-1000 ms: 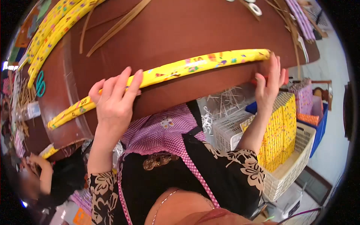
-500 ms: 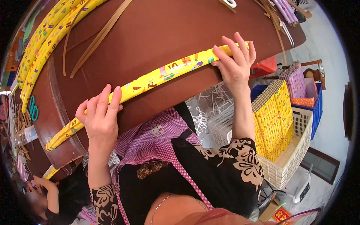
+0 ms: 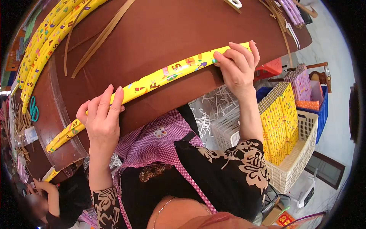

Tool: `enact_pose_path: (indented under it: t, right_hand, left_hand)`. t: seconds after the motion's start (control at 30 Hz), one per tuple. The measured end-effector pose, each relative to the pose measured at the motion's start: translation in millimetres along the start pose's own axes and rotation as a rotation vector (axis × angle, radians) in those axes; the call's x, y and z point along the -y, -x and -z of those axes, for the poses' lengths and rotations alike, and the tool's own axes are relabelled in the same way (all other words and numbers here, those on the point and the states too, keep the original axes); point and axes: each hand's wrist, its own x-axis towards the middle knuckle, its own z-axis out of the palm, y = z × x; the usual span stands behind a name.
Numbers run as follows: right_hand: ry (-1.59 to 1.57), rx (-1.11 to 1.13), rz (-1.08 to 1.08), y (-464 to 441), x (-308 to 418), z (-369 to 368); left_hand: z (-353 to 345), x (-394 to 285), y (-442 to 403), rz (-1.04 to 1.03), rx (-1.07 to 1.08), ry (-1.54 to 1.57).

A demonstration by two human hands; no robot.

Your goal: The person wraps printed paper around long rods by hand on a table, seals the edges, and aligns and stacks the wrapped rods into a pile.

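A long yellow patterned roll (image 3: 167,75) lies slantwise along the near edge of the brown table (image 3: 167,30). My left hand (image 3: 102,120) is wrapped over it toward its left end, with the fingertips on its far side. Near the other end, my right hand (image 3: 238,68) grips the roll, fingers bent over the top and thumb below. The roll's left tip reaches over clear film at the table's left side.
More yellow rolls (image 3: 49,34) and teal scissors (image 3: 34,108) are at the left, brown strips (image 3: 103,38) behind. Crates at the right include a white one (image 3: 284,177) holding yellow rolls (image 3: 280,126). Another person (image 3: 49,194) is at lower left, handling a yellow roll.
The view has shifted, and the roll sits lower left in it. My right hand went from spread fingers at the right tip to a grip around the roll. My left hand stays on it.
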Motion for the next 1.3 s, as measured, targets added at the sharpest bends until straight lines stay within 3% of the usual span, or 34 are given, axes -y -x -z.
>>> enact_pose_path:
  t: [0.17, 0.27, 0.53, 0.6, 0.87, 1.0, 1.07, 1.23, 1.3]
  right_hand:
    - [0.055, -0.122, 0.054, 14, -6, -3]
    - [0.016, -0.118, -0.040, 12, -13, -1]
    - [-0.056, 0.100, -0.105, -13, 1, 6]
    - [0.040, 0.039, 0.029, -5, -2, -1]
    - [-0.010, -0.136, -0.008, 8, -1, -2]
    - [-0.070, 0.059, -0.071, -14, 9, 2]
    - [-0.066, 0.077, 0.060, -15, 13, -3]
    - [0.001, -0.048, 0.091, 0, 15, -7]
    - [-0.035, -0.116, -0.030, 2, 12, -5]
  left_hand:
    - [-2, 2, -1, 0.004, -0.007, -0.003]
    - [-1, 2, -2, 0.012, -0.007, 0.001]
    - [-1, 1, -1, 0.005, 0.004, -0.023]
    - [-1, 2, -1, 0.008, 0.002, -0.018]
    - [-4, 1, 0, 0.007, -0.017, -0.014]
    - [-2, 0, -1, 0.007, -0.010, -0.020]
    - [-2, 0, -1, 0.013, -0.007, -0.018]
    - [-3, 0, 0, 0.020, -0.010, -0.005]
    - [-3, 0, 0, 0.016, -0.016, -0.002]
